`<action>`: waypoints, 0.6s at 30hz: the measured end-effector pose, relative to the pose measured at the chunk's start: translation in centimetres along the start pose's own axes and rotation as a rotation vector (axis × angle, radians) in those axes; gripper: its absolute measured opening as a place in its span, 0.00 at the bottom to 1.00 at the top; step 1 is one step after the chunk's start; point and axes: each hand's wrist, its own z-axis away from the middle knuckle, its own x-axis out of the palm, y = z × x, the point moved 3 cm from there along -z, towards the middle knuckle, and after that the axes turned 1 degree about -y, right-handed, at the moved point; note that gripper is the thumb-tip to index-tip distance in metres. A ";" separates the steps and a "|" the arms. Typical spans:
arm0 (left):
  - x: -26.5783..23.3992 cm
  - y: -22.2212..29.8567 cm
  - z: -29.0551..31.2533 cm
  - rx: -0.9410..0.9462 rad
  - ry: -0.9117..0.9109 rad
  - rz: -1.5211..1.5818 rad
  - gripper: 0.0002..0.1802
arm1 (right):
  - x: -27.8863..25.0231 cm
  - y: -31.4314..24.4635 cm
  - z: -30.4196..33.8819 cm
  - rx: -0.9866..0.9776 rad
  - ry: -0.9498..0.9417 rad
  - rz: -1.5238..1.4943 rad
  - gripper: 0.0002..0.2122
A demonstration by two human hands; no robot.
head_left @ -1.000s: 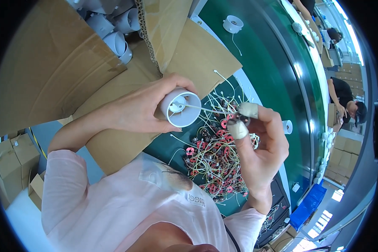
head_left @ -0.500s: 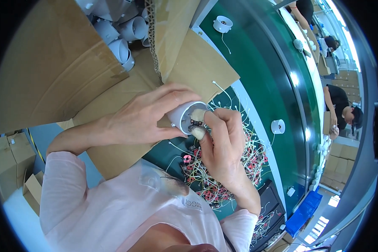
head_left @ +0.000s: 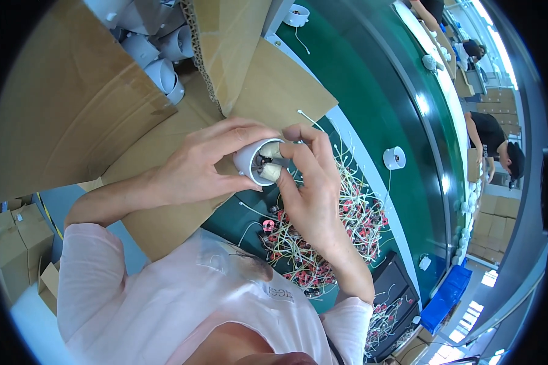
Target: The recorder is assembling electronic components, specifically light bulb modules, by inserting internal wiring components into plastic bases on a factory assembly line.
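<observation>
My left hand (head_left: 195, 159) grips a short white plastic cylinder housing (head_left: 245, 160) from its left side, thumb below and fingers above. The housing's open mouth faces right. My right hand (head_left: 313, 188) reaches into that mouth with thumb and index finger, both in cream finger covers (head_left: 270, 173). Pinched between the covered tips is a small dark part (head_left: 265, 160), mostly hidden by the fingers and the rim. Just below and right of my right hand lies a heap of red-and-black parts with pale wires (head_left: 362, 228).
An open cardboard box (head_left: 73, 91) at upper left holds several white housings (head_left: 162, 74). A green conveyor belt (head_left: 353, 79) on the right carries a wired housing (head_left: 394, 158). A black tray (head_left: 393, 277) and a blue bin (head_left: 446, 301) sit at lower right. Co-workers (head_left: 490, 137) stand beyond the belt.
Both hands and the housing have shifted slightly left in view. My right thumb and index finger remain inside the housing's mouth; the other right fingers have lifted. Belt housings appear slightly shifted too.
</observation>
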 end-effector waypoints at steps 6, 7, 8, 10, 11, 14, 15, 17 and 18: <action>-0.1 0.6 0.4 -0.053 0.007 -0.050 0.29 | 0.7 1.0 0.1 0.148 -0.094 -0.227 0.12; -0.3 0.8 0.4 -0.077 0.002 -0.094 0.28 | 0.8 1.7 0.1 0.152 -0.120 -0.239 0.12; -1.1 1.1 0.5 -0.079 0.010 -0.105 0.28 | 0.4 3.0 0.2 0.162 -0.067 -0.220 0.11; -3.4 1.8 1.3 0.097 0.176 -0.661 0.22 | -1.9 6.5 -0.1 0.237 0.043 -0.196 0.09; -4.4 1.6 1.7 0.110 0.198 -0.874 0.18 | -3.5 8.6 -0.7 0.302 0.098 -0.189 0.09; -5.2 0.1 -0.9 0.133 0.171 -1.283 0.11 | -6.9 16.4 -3.7 0.457 0.128 0.150 0.08; -5.1 -0.5 -2.3 0.141 0.147 -1.501 0.10 | -7.2 18.0 -4.7 0.498 0.107 0.322 0.09; -5.2 -3.0 -4.3 0.141 0.135 -1.427 0.11 | -6.2 21.9 -5.0 0.347 0.179 0.441 0.09; -5.4 -4.6 -5.3 0.127 0.137 -1.376 0.13 | -6.1 22.6 -5.0 0.166 0.247 0.546 0.09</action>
